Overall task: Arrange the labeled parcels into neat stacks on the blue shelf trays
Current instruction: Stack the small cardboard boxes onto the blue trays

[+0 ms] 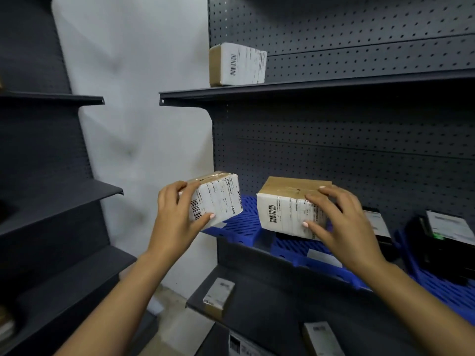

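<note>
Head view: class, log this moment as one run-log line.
left hand: gripping parcel | right hand: on second parcel | blue tray: beneath

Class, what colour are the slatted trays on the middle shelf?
Blue trays, seen best in the head view.

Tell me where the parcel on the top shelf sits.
In the head view, the parcel stands alone at the left end of the upper shelf, against the pegboard back, well above both hands.
</note>
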Available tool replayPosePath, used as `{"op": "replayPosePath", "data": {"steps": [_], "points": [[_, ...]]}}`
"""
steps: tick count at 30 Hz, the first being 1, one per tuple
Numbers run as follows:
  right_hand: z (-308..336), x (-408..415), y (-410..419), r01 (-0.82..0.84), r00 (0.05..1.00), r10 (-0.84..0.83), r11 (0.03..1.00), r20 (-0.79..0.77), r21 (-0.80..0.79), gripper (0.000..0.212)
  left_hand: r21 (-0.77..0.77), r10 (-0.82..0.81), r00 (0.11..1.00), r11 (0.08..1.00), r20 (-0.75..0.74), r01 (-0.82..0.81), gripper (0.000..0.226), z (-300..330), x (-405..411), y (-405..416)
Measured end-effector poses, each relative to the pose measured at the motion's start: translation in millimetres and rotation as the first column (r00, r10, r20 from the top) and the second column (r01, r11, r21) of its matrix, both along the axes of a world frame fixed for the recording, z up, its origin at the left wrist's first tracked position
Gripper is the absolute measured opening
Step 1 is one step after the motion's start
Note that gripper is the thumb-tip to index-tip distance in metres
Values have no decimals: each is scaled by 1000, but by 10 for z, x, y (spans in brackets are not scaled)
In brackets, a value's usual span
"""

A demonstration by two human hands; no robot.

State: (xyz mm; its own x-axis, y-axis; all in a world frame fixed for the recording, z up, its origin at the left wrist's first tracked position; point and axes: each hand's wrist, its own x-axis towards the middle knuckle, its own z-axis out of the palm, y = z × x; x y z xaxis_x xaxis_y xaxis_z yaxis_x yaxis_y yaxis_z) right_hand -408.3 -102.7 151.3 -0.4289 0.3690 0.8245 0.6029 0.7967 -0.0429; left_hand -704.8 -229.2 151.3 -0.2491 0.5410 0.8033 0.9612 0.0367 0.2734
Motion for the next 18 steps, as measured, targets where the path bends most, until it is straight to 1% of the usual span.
{"op": "replayPosePath", "data": {"steps": [9,14,18], "points": [[-271,-1091,223,100,995,-102,991,-21,-92,57,-71,-106,991,991,78,111,78,-214,-1090,400],[-368,-1504,385,143,989,-146,982,-11,-123,58,-104,-99,986,988,134,113,81,-311,-1531,715],[-447,-1737,672,172,985,-171,973,22,-151,59,-122,-109,980,984,167,130,83,-389,-1751,1050]]}}
